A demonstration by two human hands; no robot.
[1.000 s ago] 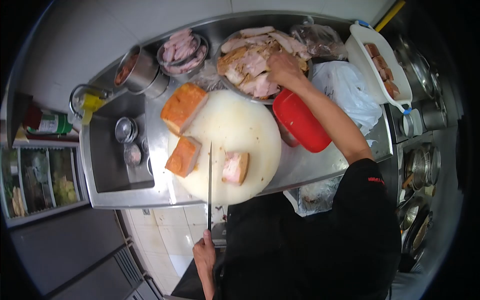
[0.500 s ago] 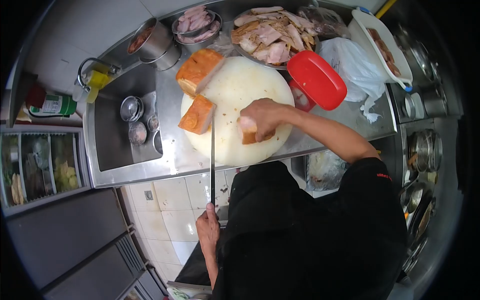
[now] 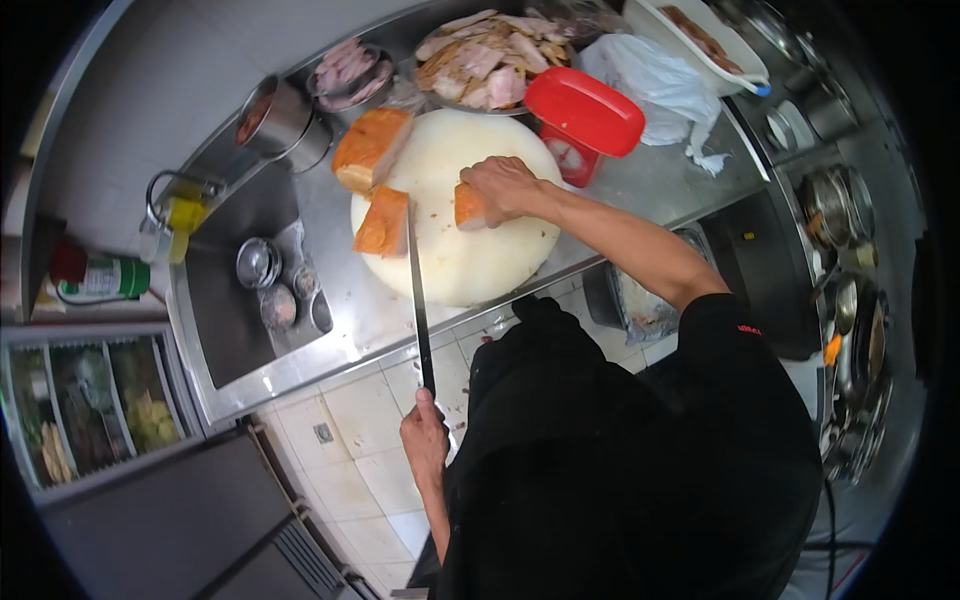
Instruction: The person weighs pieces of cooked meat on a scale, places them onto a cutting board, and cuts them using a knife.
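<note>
My left hand (image 3: 425, 440) grips the handle of a long knife (image 3: 418, 310). The blade reaches up onto a round white cutting board (image 3: 490, 270), its tip beside a block of golden-skinned cooked meat (image 3: 380, 225). My right hand (image 3: 505, 188) is closed over a smaller piece of the meat (image 3: 468, 208) on the board; its fingers hide part of that piece. A larger meat block (image 3: 370, 148) sits at the board's upper left edge.
A red kitchen scale (image 3: 585, 112) stands right of the board. Behind are a bowl of sliced meat (image 3: 490, 60), metal pots (image 3: 270, 120) and a white plastic bag (image 3: 640, 85). A sink (image 3: 225, 350) with small bowls lies left; a white tub (image 3: 690, 45) is at upper right.
My right hand has turned the smaller meat piece and shifted on it. The knife remains beside the block, its angle slightly changed. The whole view has rotated a little.
</note>
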